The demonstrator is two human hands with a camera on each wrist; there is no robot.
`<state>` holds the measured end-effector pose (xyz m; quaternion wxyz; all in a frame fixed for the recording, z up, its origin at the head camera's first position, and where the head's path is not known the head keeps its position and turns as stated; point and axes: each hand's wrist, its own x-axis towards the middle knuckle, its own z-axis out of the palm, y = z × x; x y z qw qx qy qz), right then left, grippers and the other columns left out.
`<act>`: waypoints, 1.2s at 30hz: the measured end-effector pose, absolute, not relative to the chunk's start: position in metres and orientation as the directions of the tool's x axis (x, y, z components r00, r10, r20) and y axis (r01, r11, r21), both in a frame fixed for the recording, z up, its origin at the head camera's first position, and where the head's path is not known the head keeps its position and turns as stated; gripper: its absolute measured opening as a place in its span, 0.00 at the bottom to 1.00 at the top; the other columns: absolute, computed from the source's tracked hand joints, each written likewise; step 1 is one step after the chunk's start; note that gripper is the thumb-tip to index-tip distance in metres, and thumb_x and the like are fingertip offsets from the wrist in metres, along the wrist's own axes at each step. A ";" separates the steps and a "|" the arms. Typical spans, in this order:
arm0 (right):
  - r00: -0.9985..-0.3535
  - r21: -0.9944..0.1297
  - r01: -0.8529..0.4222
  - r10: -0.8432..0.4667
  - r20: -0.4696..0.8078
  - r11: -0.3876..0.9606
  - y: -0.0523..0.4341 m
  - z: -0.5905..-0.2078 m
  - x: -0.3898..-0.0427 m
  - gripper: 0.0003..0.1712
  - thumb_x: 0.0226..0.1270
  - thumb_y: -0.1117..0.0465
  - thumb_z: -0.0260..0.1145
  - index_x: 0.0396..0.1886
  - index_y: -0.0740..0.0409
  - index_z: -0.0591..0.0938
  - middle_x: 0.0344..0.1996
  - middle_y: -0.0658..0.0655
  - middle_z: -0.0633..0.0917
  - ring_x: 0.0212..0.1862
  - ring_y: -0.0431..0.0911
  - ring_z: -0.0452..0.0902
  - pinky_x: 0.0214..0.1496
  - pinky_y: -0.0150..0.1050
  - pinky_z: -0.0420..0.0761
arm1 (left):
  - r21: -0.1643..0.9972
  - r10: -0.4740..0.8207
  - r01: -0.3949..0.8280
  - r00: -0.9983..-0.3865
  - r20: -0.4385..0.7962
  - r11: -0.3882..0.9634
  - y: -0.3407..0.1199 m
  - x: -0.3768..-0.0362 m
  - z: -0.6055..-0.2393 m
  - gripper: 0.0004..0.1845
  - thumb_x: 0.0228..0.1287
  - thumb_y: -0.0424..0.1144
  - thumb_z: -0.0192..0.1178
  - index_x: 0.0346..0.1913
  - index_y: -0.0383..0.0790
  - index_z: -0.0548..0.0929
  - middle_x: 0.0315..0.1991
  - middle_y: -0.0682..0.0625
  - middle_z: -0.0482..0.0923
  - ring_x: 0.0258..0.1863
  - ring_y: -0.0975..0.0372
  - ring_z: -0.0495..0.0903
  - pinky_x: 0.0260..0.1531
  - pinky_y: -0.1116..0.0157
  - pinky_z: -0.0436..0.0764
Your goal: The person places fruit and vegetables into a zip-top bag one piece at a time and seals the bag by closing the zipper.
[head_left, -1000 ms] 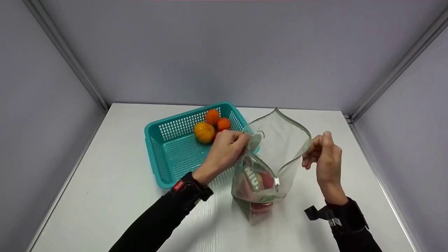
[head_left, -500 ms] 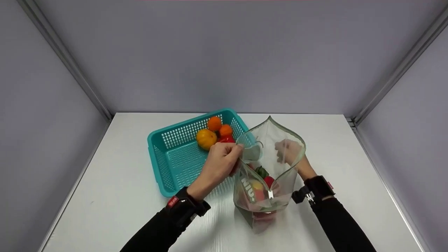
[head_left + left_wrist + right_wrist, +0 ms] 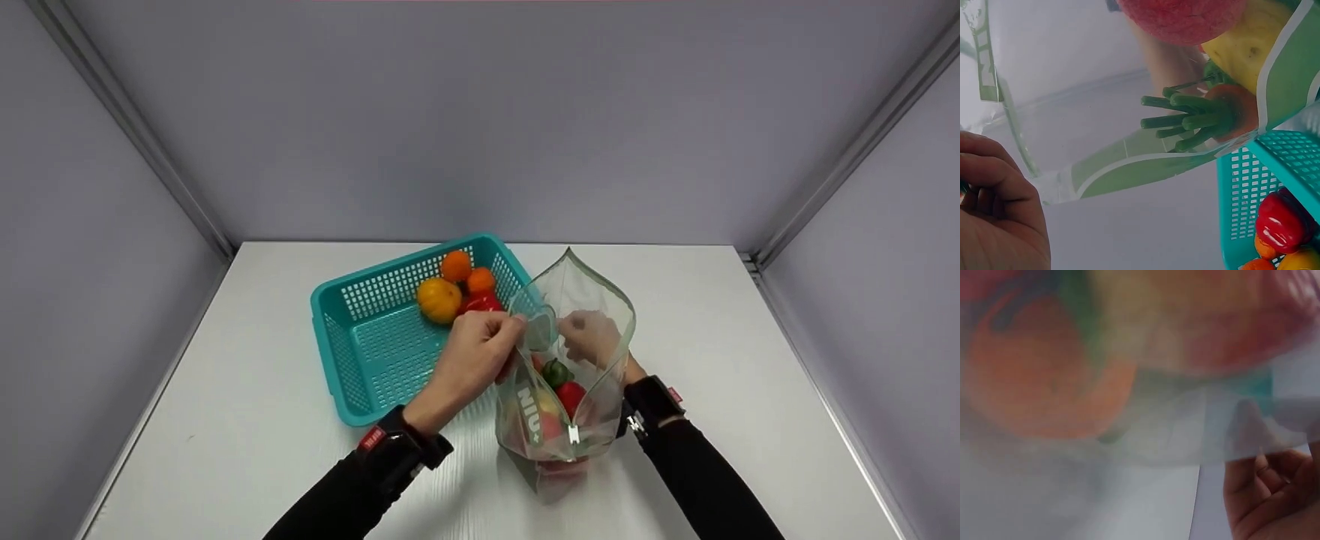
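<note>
Four vegetables in teal basket (image 3: 352, 330) beside bag (image 3: 592, 300)

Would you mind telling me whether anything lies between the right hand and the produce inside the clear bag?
Yes: the right hand is outside the clear zip bag, seen through its far wall, so that plastic separates it from the red pepper inside. The left hand pinches the near rim, keeping the mouth open.

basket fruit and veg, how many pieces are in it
4 visible: yellow-orange pumpkin, two smaller orange ones behind it, red pepper beside the left hand. More may be hidden.
</note>
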<state>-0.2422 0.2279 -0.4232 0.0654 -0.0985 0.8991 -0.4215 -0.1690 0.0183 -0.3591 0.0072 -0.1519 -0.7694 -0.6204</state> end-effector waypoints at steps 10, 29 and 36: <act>-0.991 -0.840 -0.116 -0.115 0.064 0.530 0.271 -0.463 -0.262 0.20 0.79 0.52 0.61 0.35 0.63 0.87 0.23 0.57 0.83 0.22 0.43 0.81 0.28 0.35 0.81 | 0.950 0.221 0.255 -0.952 0.214 0.182 0.026 -0.169 -0.364 0.26 0.78 0.40 0.51 0.15 0.43 0.70 0.11 0.54 0.66 0.11 0.61 0.68 0.14 0.69 0.68; -0.948 -0.729 -0.283 -0.065 0.312 0.624 0.302 -0.308 -0.187 0.24 0.73 0.63 0.60 0.12 0.56 0.77 0.08 0.49 0.75 0.09 0.42 0.69 0.15 0.33 0.67 | 0.958 0.212 0.232 -0.958 0.194 0.170 0.040 -0.190 -0.341 0.24 0.77 0.40 0.51 0.16 0.44 0.71 0.13 0.53 0.66 0.12 0.62 0.66 0.15 0.69 0.65; -0.912 -0.780 -0.281 0.098 0.399 0.559 0.317 -0.308 -0.180 0.26 0.75 0.62 0.63 0.11 0.61 0.77 0.06 0.53 0.74 0.08 0.41 0.68 0.11 0.31 0.65 | 0.955 0.264 0.222 -0.950 0.167 0.195 0.061 -0.211 -0.339 0.24 0.79 0.44 0.50 0.19 0.43 0.76 0.14 0.50 0.70 0.15 0.60 0.68 0.16 0.69 0.67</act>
